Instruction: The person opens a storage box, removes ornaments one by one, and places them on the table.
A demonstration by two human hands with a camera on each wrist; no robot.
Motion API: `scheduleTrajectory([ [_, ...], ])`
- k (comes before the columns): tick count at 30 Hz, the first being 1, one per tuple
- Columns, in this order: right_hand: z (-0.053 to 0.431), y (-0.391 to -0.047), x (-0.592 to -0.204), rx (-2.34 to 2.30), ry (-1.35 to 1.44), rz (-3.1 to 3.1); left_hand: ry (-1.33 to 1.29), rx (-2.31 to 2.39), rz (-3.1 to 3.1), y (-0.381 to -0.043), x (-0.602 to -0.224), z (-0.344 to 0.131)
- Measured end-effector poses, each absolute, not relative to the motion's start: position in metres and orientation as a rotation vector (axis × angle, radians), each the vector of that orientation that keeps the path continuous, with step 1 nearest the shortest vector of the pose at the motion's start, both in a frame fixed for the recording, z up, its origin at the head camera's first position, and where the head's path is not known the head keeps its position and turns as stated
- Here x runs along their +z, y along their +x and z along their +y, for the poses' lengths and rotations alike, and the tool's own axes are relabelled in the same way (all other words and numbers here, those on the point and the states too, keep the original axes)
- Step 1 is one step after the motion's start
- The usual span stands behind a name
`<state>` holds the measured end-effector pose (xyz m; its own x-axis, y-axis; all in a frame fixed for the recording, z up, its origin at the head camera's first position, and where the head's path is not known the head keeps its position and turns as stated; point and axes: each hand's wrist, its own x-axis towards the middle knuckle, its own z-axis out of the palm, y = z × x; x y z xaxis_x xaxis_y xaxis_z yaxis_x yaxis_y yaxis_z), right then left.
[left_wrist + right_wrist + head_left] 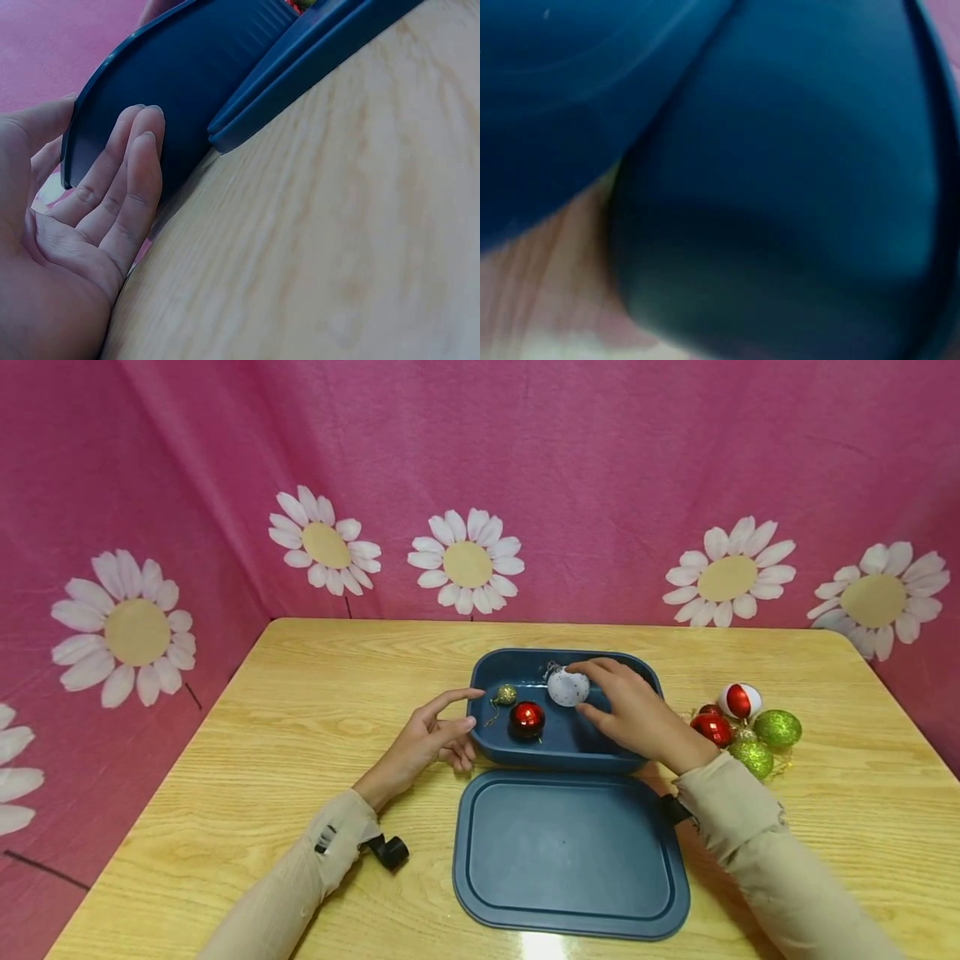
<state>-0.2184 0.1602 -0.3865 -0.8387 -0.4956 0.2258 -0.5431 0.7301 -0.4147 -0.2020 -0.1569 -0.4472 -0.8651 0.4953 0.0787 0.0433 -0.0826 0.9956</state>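
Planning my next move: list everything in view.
White ball: 1, white, in box.
Red ball: 1, red, in box.
Gold ball: 1, gold, in box.
Box: 1, blue, centre.
Lid: 1, blue, nearer than box.
Ball cluster: at least 6; red, green, gold, red-and-white; right of box.
Table: 1, pale wood, below.
Cloth: 1, pink, daisy-printed, behind.
Wrist devices: 2, black, by cuffs.
Sleeves: 2, beige, forearms.
Left hand: 1, at box's left edge.
Right hand: 1, at white ball.
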Motion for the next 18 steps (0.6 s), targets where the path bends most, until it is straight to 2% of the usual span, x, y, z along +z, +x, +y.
scheduleTrajectory([
  [10, 0.153, -0.223, -0.400, 0.671, 0.930, -2.867, 0.589, 2.012, 1.890, -0.204, -0.445, -0.161],
  [18, 0.154, -0.223, -0.402, 0.703, 0.869, -2.881, 0.602, 2.024, 1.859, -0.204, -0.448, -0.159],
])
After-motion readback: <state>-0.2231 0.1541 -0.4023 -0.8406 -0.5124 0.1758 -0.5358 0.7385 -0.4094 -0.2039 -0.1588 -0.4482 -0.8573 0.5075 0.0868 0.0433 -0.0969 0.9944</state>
